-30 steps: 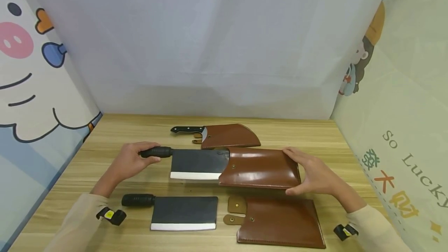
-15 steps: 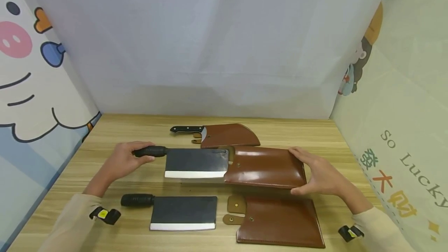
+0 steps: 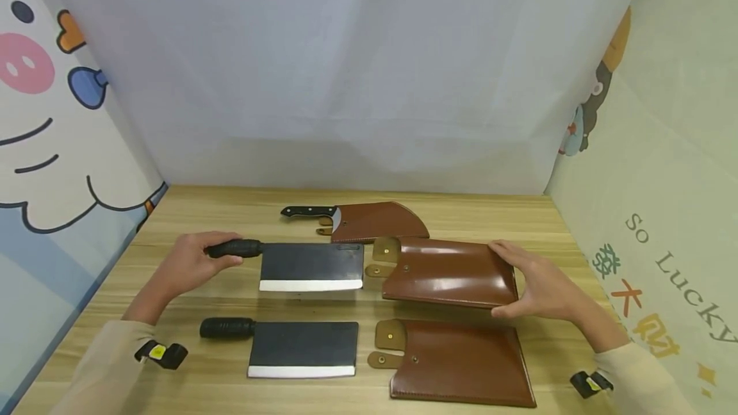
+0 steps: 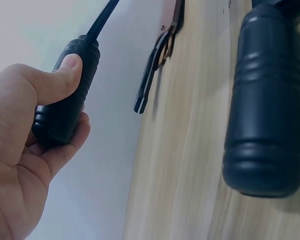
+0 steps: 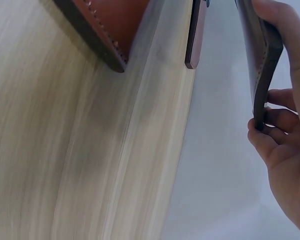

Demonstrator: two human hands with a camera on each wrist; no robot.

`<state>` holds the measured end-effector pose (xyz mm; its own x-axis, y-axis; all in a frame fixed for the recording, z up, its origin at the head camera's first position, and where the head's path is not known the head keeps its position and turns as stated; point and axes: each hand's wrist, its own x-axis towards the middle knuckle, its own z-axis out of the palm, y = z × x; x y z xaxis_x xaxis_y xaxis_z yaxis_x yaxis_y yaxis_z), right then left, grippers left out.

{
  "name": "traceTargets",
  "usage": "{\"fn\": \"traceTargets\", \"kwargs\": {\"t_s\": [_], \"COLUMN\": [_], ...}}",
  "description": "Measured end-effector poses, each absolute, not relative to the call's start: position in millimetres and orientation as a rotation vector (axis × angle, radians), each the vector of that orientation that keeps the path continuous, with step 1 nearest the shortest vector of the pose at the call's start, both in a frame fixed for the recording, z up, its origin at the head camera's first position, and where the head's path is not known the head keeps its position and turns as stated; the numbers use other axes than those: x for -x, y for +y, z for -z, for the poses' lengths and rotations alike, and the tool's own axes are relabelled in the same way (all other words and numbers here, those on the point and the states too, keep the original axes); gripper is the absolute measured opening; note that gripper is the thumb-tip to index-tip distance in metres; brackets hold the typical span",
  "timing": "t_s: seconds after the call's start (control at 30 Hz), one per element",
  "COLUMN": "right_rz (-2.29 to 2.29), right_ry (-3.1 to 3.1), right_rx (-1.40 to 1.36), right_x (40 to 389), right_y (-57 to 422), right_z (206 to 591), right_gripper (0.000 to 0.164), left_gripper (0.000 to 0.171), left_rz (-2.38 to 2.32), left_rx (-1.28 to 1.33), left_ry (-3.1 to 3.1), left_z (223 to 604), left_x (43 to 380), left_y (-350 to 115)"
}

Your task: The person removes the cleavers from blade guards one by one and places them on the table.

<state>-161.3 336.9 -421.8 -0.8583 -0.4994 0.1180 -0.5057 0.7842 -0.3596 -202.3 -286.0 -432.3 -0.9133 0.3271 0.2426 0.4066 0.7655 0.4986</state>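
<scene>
My left hand grips the black ribbed handle of a cleaver, whose dark blade with a bright edge points right above the table. In the head view, my right hand holds a brown leather sheath by its far right end, fingers on the top corner and thumb on the lower one. The right wrist view shows the fingers round the edge of this sheath. A narrow gap separates the blade's tip from the sheath's strap tabs, so the two are apart.
Nearer the front lie a second cleaver and a second brown sheath with two strap tabs. At the back rests a black-handled knife in a brown sheath. Cloth walls enclose the wooden table.
The cleaver has slid fully out of the sheath. My left hand has moved left with the cleaver, and my right hand has moved right with the sheath, uncovering its strap tabs.
</scene>
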Motion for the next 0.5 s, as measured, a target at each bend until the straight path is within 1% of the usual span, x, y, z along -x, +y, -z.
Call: {"fn": "traceTargets", "kwargs": {"t_s": [0.5], "right_rz": [-0.552], "right_ry": [-2.956], "right_rx": [-0.852], "right_x": [162], "right_y": [347], "right_z": [430], "right_gripper": [0.116], "left_gripper": [0.043], "left_rz": [0.834], "left_rx": [0.577], "left_ry": [-2.895], "left_z": [446], "left_x": [203], "left_y": [-291]}}
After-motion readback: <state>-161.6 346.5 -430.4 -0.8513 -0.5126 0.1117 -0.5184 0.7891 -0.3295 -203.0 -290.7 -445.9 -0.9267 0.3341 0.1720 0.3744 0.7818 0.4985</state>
